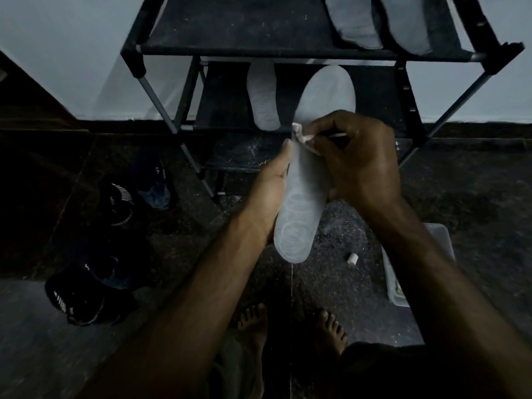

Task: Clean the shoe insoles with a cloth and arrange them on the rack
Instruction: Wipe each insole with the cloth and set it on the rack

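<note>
1 insole point(302, 197) mid-wipe, 3 racked.
Left hand point(270, 191) cradles it steady; right hand point(359, 156) fingers pinch the cloth point(299, 136) against it.

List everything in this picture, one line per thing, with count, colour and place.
Held insole: one, pale grey, between both hands.
Cloth: one, whitish, pressed on that insole.
Racked insoles: two grey on top shelf, one pale on middle shelf.
Shoe rack: one, black, against wall.
Shoes: several, black, floor left.
Plastic box: one, clear, floor right.
Small cylinder: one, white, floor.
Bare feet: two, bottom.
Left hand: holds insole.
Right hand: grips cloth.
</note>
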Motion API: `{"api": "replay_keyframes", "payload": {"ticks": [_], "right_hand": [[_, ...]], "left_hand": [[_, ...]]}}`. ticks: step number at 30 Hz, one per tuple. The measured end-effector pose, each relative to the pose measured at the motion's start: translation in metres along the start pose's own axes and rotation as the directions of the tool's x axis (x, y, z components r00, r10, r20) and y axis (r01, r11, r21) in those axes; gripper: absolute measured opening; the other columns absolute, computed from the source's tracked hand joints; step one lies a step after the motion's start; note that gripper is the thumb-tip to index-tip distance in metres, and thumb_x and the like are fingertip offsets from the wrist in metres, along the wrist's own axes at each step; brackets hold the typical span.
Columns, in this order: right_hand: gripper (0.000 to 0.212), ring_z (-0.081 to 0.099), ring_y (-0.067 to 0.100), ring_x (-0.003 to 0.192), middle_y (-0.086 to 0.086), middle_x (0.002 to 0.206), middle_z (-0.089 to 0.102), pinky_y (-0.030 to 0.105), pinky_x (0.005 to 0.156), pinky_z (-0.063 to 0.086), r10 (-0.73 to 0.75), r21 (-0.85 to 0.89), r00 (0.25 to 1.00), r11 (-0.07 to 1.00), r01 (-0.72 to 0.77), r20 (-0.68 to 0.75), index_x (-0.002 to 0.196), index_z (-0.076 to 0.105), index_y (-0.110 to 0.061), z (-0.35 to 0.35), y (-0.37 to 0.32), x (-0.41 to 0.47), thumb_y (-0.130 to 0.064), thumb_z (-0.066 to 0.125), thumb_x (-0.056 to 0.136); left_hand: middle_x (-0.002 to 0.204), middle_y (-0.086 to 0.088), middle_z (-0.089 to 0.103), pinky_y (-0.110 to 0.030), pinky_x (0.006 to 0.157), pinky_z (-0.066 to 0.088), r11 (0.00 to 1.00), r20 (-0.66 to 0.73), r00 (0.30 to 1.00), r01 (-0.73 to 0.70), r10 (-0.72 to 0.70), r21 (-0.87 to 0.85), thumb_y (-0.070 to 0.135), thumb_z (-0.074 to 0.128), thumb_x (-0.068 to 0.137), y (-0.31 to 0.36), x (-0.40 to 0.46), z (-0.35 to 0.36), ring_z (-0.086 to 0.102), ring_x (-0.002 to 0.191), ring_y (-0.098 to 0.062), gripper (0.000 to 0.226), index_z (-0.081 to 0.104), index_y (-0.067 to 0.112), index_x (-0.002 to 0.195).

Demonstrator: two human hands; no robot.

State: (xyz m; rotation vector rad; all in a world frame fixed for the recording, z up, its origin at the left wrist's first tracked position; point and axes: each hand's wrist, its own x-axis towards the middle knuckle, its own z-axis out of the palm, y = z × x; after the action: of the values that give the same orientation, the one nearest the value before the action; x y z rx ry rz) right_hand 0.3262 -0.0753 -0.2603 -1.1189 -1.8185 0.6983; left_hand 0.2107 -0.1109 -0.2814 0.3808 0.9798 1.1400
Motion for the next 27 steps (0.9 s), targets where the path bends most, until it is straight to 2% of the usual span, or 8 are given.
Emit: {"api": "replay_keyframes", "payload": {"ticks": [2, 6, 8, 11, 15, 21, 24, 27], "right_hand": [[0.008, 0.067, -0.001, 0.079, -0.013, 0.086, 0.069, 0.011, 0.068, 0.052, 0.006, 0.017, 1.000, 1.000, -0.006, 0.005, 0.091, 0.073, -0.014, -0.002, 0.001, 0.000, -0.008, 0.069, 0.087], [0.010, 0.069, 0.006, 0.069, -0.008, 0.084, 0.072, 0.018, 0.054, 0.055, 0.055, 0.057, 0.931, 0.995, -0.081, 0.360, 0.088, 0.075, -0.014, -0.015, -0.007, 0.002, -0.006, 0.071, 0.086], [0.009, 0.069, 0.009, 0.068, -0.006, 0.084, 0.074, 0.024, 0.053, 0.057, 0.055, 0.045, 0.908, 0.996, -0.080, 0.414, 0.087, 0.075, -0.015, -0.018, -0.008, 0.001, -0.007, 0.072, 0.085], [0.006, 0.069, 0.012, 0.064, -0.007, 0.086, 0.072, 0.028, 0.051, 0.058, 0.099, 0.034, 0.975, 0.994, -0.108, 0.197, 0.088, 0.073, -0.015, -0.016, 0.001, 0.001, -0.010, 0.070, 0.087], [0.008, 0.069, 0.005, 0.083, -0.004, 0.092, 0.072, 0.027, 0.076, 0.058, 0.023, -0.086, 1.000, 0.996, -0.023, -0.006, 0.093, 0.074, -0.011, -0.019, 0.015, 0.001, -0.009, 0.071, 0.086], [0.007, 0.071, 0.021, 0.064, 0.002, 0.084, 0.074, 0.038, 0.059, 0.060, 0.059, 0.060, 0.898, 0.994, -0.095, 0.437, 0.089, 0.074, -0.008, -0.024, 0.001, 0.001, -0.005, 0.072, 0.084], [0.007, 0.071, 0.012, 0.071, -0.005, 0.087, 0.073, 0.030, 0.066, 0.060, 0.060, 0.022, 0.969, 0.997, -0.068, 0.239, 0.088, 0.074, -0.011, -0.020, 0.007, 0.000, -0.006, 0.071, 0.085], [0.018, 0.066, -0.004, 0.080, -0.014, 0.087, 0.066, 0.012, 0.074, 0.053, 0.044, -0.087, 0.997, 0.995, -0.050, -0.070, 0.093, 0.071, -0.020, -0.022, 0.017, 0.002, -0.004, 0.069, 0.085]], "left_hand": [[0.102, -0.012, 0.068, -0.036, 0.097, 0.047, 1.000, 0.014, 1.000, -0.002, 0.002, 0.015, 0.039, 0.034, 0.102, 0.000, 0.000, -0.001, 0.063, 0.097, -0.024, 0.045, 0.064, 0.006, 0.110], [0.086, -0.011, 0.071, -0.032, 0.079, 0.055, 1.000, -0.019, 1.000, -0.021, 0.021, -0.001, 0.042, 0.036, 0.101, 0.005, 0.002, -0.009, 0.068, 0.080, -0.021, 0.047, 0.069, 0.009, 0.096], [0.095, -0.014, 0.071, -0.033, 0.082, 0.054, 1.000, 0.001, 1.000, 0.000, 0.000, -0.003, 0.046, 0.033, 0.100, 0.006, 0.001, -0.008, 0.068, 0.085, -0.022, 0.052, 0.070, 0.009, 0.099], [0.098, -0.016, 0.067, -0.036, 0.087, 0.051, 1.000, 0.031, 0.999, 0.014, -0.014, 0.006, 0.046, 0.032, 0.101, 0.005, 0.000, -0.007, 0.064, 0.090, -0.027, 0.056, 0.070, 0.006, 0.105], [0.101, -0.018, 0.064, -0.036, 0.074, 0.050, 0.998, 0.100, 0.994, 0.045, -0.051, 0.054, 0.052, 0.029, 0.100, 0.004, -0.001, -0.006, 0.063, 0.077, -0.028, 0.064, 0.052, 0.000, 0.131], [0.097, -0.012, 0.068, -0.034, 0.075, 0.055, 0.999, 0.084, 0.996, 0.026, -0.023, -0.033, 0.049, 0.030, 0.100, 0.010, -0.004, -0.008, 0.064, 0.083, -0.024, 0.054, 0.063, 0.008, 0.113], [0.107, -0.019, 0.056, -0.034, 0.075, 0.050, 1.000, 0.096, 0.995, 0.010, -0.009, -0.012, 0.048, 0.028, 0.101, 0.010, -0.003, -0.006, 0.056, 0.085, -0.025, 0.056, 0.053, 0.004, 0.124], [0.103, -0.016, 0.063, -0.033, 0.067, 0.055, 0.999, 0.111, 0.992, 0.051, -0.052, 0.008, 0.049, 0.028, 0.101, 0.007, -0.004, -0.003, 0.062, 0.077, -0.024, 0.060, 0.055, 0.001, 0.125]]}}
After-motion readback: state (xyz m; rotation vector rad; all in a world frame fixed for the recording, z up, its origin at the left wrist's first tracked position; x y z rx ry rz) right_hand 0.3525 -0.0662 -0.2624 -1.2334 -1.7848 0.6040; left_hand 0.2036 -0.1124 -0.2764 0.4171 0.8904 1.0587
